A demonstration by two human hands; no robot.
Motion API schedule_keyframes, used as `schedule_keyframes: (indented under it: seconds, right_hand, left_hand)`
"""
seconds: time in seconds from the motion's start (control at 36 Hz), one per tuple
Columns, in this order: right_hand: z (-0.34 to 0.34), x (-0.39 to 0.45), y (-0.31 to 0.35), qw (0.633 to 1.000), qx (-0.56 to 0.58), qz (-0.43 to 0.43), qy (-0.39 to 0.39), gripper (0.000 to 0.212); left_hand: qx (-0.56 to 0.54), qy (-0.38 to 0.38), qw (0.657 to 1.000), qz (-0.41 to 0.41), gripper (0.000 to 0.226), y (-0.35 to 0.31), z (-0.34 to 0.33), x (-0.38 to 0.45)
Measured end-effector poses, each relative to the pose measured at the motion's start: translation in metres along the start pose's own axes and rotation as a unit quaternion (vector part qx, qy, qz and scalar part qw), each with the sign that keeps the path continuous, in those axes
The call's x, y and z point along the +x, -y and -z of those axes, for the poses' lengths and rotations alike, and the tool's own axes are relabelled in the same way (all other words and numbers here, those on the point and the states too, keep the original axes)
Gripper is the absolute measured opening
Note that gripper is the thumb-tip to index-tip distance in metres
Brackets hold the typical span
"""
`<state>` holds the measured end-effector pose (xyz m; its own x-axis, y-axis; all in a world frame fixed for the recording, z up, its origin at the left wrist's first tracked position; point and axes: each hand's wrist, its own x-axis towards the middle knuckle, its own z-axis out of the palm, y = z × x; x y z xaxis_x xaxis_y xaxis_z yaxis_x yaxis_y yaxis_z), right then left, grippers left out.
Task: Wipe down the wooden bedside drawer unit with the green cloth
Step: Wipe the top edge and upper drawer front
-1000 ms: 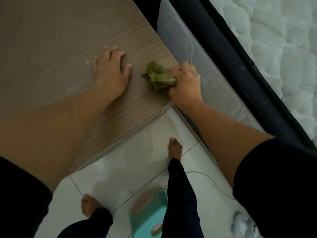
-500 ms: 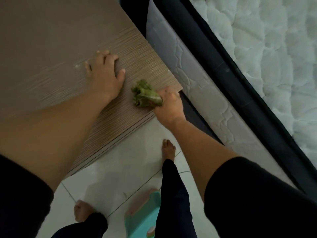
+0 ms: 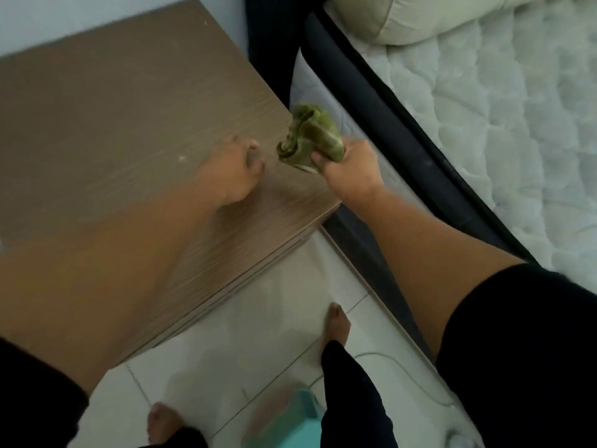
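Observation:
The wooden bedside drawer unit (image 3: 113, 101) fills the upper left, seen from above. My left hand (image 3: 231, 174) rests on its top near the right front corner; the frame is blurred, so how its fingers lie is unclear. My right hand (image 3: 350, 169) grips the bunched green cloth (image 3: 307, 137) and holds it at the unit's right edge, over the gap beside the bed. Whether the cloth touches the wood cannot be told.
A bed with a dark frame (image 3: 387, 124) and white quilted mattress (image 3: 500, 108) runs along the right, a pillow (image 3: 403, 17) at its head. My bare feet (image 3: 337, 324) stand on white floor tiles (image 3: 258, 334). A teal stool (image 3: 290, 421) and a thin white cable (image 3: 407, 373) lie on the floor.
My right hand has carried the cloth from the unit's front right corner up along its right edge. The view has tilted up, and the pillow shows. My left hand stays on the top.

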<state>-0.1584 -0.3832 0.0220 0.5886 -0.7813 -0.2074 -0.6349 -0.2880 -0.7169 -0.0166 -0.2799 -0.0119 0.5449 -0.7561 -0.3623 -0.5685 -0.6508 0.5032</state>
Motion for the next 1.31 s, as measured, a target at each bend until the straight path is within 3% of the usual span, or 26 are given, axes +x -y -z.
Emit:
schedule_keyframes:
  seconds: [0.22,0.31,0.42,0.53,0.67,0.81,0.92,1.31]
  right_hand:
    - [0.011,0.052,-0.014,0.998,-0.005,0.058,-0.033,0.007]
    - [0.012,0.070,-0.025,0.996,0.026,0.062,-0.051,0.025]
    - [0.010,0.086,-0.043,0.991,0.073,0.075,-0.086,0.006]
    - [0.009,0.093,-0.060,0.985,0.086,0.084,-0.121,0.013]
    - [0.007,0.095,-0.070,0.972,0.132,0.106,-0.166,0.016]
    - [0.006,0.088,-0.089,0.960,0.152,0.141,-0.185,0.013]
    - [-0.006,0.072,-0.111,0.948,0.201,0.142,-0.203,0.003]
    - [-0.043,0.036,-0.161,0.905,0.350,0.065,-0.235,0.016]
  left_hand:
    - [0.029,-0.031,0.999,-0.023,0.047,-0.017,-0.006,0.045]
    - [0.074,-0.042,0.995,-0.058,0.049,-0.024,-0.010,0.058]
    - [0.105,-0.043,0.989,-0.097,0.049,-0.035,-0.015,0.068]
    - [0.157,-0.031,0.978,-0.137,0.056,-0.045,-0.021,0.078]
    - [0.241,0.004,0.962,-0.132,0.074,-0.054,-0.028,0.082]
    - [0.296,-0.018,0.946,-0.131,0.079,-0.060,-0.033,0.078]
    - [0.293,-0.043,0.946,-0.134,0.080,-0.060,-0.050,0.067]
    - [0.254,-0.079,0.956,-0.122,0.072,-0.063,-0.082,0.041]
